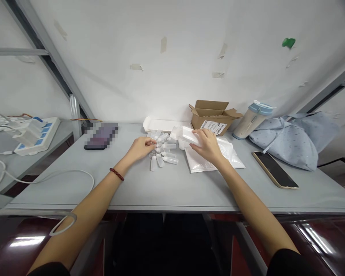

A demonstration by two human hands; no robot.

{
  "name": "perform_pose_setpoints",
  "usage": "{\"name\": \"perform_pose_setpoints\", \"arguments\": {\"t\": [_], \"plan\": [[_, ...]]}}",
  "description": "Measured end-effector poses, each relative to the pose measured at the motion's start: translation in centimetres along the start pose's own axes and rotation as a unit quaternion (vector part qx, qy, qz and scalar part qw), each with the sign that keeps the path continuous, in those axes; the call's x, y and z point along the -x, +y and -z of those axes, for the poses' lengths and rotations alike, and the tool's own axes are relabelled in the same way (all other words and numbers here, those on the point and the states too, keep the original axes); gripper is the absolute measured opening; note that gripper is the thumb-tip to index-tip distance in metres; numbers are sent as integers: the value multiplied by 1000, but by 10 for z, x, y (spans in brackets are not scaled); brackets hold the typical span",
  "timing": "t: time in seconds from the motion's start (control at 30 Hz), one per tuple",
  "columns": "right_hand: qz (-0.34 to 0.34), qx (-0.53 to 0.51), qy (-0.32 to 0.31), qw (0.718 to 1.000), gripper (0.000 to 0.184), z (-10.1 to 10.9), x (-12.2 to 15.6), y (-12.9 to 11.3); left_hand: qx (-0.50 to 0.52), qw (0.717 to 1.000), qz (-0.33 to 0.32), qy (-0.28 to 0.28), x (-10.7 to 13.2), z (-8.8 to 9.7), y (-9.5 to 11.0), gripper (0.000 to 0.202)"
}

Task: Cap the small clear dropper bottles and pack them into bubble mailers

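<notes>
My left hand (142, 148) is closed in a pinch at the left edge of a loose cluster of small translucent plastic vials (169, 146), several with rings or caps. What sits between its fingertips is too small to make out. My right hand (208, 145) is closed around a clear, shiny plastic pack (190, 135), tilted above the table. Under that hand lie white padded mailers (197, 163), partly covered by my palm and wrist.
Behind the hands stand an open cardboard box (209, 111) and a white tray-like carton (166, 124). To the right are a tumbler (253, 119), a patterned cloth bag (287, 140) and a phone (276, 170). A pixelated phone (102, 136) and a white cable (66, 171) lie left.
</notes>
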State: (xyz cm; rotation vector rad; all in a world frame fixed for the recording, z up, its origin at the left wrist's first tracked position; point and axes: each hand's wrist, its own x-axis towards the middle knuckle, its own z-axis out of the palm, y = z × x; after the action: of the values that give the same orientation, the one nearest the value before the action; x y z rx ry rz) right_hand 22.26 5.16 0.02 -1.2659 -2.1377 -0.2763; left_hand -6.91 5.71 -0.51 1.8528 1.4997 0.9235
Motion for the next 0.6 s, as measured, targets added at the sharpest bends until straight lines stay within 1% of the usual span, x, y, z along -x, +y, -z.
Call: {"name": "perform_pose_setpoints", "arguments": {"t": [0.07, 0.23, 0.37, 0.47, 0.6], "plan": [[0, 2, -2, 1000, 35, -1, 0, 0, -8, 1000, -1, -15, 1, -4, 1, 26], [6, 1, -10, 1000, 34, -2, 1, -4, -34, 999, -6, -4, 4, -9, 8, 20], [8, -3, -9, 1000, 34, -2, 2, -5, -25, 1000, -3, -3, 5, -12, 10, 19], [3, -2, -20, 1000, 35, -2, 1, -5, 5, 1000, 2, -9, 4, -12, 10, 19], [-4, 5, -34, 999, 36, -1, 1, -4, 84, 996, 28, -5, 4, -5, 15, 19]]}}
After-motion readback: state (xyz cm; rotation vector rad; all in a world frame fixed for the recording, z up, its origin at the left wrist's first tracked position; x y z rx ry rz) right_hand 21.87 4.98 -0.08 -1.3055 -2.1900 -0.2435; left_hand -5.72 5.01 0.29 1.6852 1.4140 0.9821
